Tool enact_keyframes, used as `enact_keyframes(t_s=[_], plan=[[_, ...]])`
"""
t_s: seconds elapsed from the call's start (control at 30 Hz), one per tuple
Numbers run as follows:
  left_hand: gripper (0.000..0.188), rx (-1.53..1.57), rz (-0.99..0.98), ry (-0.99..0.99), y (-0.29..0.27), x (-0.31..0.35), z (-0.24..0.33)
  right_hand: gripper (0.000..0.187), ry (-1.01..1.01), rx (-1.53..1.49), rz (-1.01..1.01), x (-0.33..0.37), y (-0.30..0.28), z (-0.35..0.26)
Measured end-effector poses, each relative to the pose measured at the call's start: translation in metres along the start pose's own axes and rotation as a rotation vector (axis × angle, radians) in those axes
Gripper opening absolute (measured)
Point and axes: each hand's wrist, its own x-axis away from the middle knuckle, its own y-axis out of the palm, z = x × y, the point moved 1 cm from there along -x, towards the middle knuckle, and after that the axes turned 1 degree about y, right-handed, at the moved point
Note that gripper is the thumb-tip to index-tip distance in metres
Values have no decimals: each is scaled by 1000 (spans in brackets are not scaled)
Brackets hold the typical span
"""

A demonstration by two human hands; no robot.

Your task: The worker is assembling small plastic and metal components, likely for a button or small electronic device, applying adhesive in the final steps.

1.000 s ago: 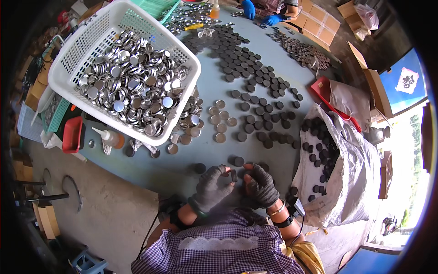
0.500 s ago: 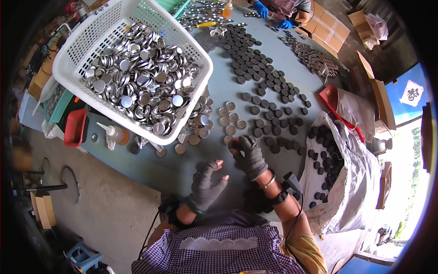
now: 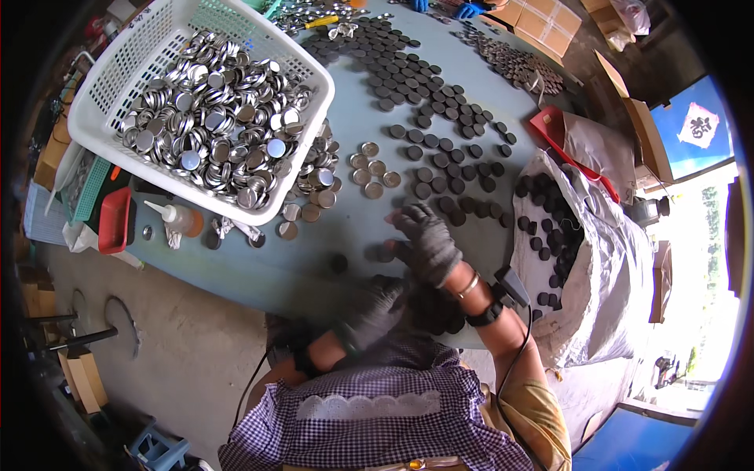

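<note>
My right hand (image 3: pixel 428 245), in a dark grey fingerless glove, is over the table with thumb and forefinger apart. A blurred dark disc (image 3: pixel 383 252) lies beside its thumb tip; I see nothing gripped. My left hand (image 3: pixel 371 315), gloved alike, is smeared by motion at the table's near edge, its fingers hidden. It is beside a pile of black round discs (image 3: pixel 441 312) that the right wrist partly covers. One black disc (image 3: pixel 339 263) lies alone ahead of the left hand. Beyond the right hand is a small group of shiny silver discs (image 3: pixel 377 168).
A white plastic basket (image 3: pixel 318 129) full of silver caps stands at left. Many black discs (image 3: pixel 400 82) spread across the grey-blue table. A white sack (image 3: pixel 601 290) with black discs is at right, near a red scoop (image 3: pixel 550 125). Another person's blue-gloved hand (image 3: pixel 471 9) shows at the far edge.
The view has shifted. My right hand has left the silver discs, and the one at its fingertips no longer shows there. My left hand has swung right, toward the near black pile.
</note>
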Motion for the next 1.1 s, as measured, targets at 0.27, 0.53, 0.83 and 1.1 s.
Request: enact_keyframes(t_s=[0.27, 0.53, 0.83, 1.1], plan=[[45, -135, -225, 101, 22, -5, 13, 25, 294, -314, 338, 94, -33, -19], [56, -11, 91, 76, 6, -12, 4, 24, 488, -695, 411, 133, 4, -9], [51, 356, 294, -44, -40, -12, 24, 27, 688, -1152, 195, 116, 21, -23], [46, 489, 270, -100, -48, -11, 21, 43, 515, -1217, 146, 100, 27, -20]])
